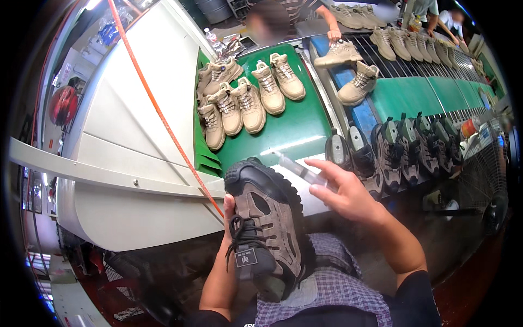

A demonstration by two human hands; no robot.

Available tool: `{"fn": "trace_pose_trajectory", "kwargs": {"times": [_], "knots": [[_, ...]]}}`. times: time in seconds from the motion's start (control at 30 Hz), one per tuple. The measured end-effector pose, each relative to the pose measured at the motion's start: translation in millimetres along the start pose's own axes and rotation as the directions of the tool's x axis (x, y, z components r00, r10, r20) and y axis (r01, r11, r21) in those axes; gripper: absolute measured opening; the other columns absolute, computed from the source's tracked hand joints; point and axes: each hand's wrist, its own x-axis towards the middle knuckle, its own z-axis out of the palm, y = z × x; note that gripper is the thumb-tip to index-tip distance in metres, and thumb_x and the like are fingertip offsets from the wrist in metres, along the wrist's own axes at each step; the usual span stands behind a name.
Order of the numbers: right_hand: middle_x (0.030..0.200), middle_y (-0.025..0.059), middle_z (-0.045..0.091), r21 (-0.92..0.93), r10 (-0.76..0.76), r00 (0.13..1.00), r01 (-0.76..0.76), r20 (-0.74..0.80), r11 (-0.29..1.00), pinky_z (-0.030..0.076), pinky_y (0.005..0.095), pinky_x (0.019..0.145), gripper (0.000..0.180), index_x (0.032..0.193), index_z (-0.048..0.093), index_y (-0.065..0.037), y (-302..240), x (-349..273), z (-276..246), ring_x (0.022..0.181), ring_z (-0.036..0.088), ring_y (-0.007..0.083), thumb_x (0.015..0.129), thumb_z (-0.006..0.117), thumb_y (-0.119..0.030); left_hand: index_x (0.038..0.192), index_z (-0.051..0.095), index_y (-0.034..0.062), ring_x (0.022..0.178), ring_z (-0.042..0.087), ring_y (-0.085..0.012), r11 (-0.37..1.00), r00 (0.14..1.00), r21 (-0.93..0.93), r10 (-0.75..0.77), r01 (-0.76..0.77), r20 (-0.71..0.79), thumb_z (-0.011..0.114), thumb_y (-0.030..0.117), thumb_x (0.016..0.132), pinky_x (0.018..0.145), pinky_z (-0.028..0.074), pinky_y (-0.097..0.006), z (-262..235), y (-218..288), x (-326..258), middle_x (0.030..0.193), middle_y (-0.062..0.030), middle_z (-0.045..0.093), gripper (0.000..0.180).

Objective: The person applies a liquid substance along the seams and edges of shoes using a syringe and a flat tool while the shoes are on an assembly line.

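A grey-brown and black lace-up shoe stands toe-up in front of my body, its dark knobbed sole turned to the right. My left hand grips it from the left side; most of those fingers are hidden behind the shoe. To the right of the toe, my right hand is closed round a clear plastic syringe. The syringe's thin tip points up and left, apart from the shoe. A checked purple cloth covers my lap below the shoe.
Several beige shoes stand on the green belt ahead. Dark shoes line a rack at right, by a fan. Across the line, a co-worker's hand touches a beige shoe. A white machine housing fills the left.
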Motion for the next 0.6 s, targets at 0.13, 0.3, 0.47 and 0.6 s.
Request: {"fn": "trace_pose_trajectory", "kwargs": {"times": [0.13, 0.3, 0.47, 0.6], "knots": [[0.096, 0.0139, 0.07, -0.101, -0.087, 0.995, 0.091, 0.046, 0.991, 0.055, 0.0344, 0.07, 0.047, 0.139, 0.057, -0.008, -18, -6, -4, 0.075, 0.068, 0.0205, 0.094, 0.068, -0.015, 0.15, 0.039, 0.0051, 0.128, 0.056, -0.033, 0.984, 1.0, -0.178, 0.013, -0.013, -0.002, 0.072, 0.066, 0.082, 0.108, 0.048, -0.05, 3, -1, -8, 0.144, -0.0171, 0.051, 0.097], [0.099, 0.0132, 0.071, -0.324, -0.126, 0.986, 0.156, 0.111, 0.933, 0.058, 0.0406, 0.072, 0.044, 0.135, 0.06, -0.013, -38, -10, -19, 0.081, 0.071, 0.0319, 0.092, 0.067, -0.017, 0.149, 0.041, 0.0058, 0.124, 0.058, -0.0305, 0.995, 0.997, -0.068, 0.075, -0.077, -0.033, 0.07, 0.065, 0.084, 0.106, 0.05, -0.047, -11, -6, -4, 0.141, -0.0155, 0.054, 0.093], [0.098, 0.0139, 0.071, -0.443, -0.189, 0.973, 0.227, 0.13, 0.867, 0.057, 0.0435, 0.07, 0.042, 0.134, 0.059, -0.013, -51, -7, -28, 0.082, 0.071, 0.0334, 0.093, 0.064, -0.021, 0.149, 0.04, 0.0062, 0.128, 0.055, -0.03, 0.998, 0.998, -0.006, 0.06, -0.06, -0.001, 0.068, 0.067, 0.084, 0.108, 0.047, -0.047, -4, -4, -3, 0.143, -0.0149, 0.051, 0.093], [0.096, 0.0145, 0.071, -0.525, -0.208, 0.967, 0.255, 0.147, 0.812, 0.057, 0.0447, 0.068, 0.04, 0.132, 0.06, -0.012, -55, -7, -32, 0.081, 0.071, 0.034, 0.093, 0.063, -0.022, 0.148, 0.041, 0.0043, 0.126, 0.056, -0.0304, 0.997, 0.999, 0.047, 0.054, -0.054, 0.0, 0.067, 0.068, 0.084, 0.108, 0.047, -0.047, -5, -8, 0, 0.142, -0.0164, 0.052, 0.094]]}}
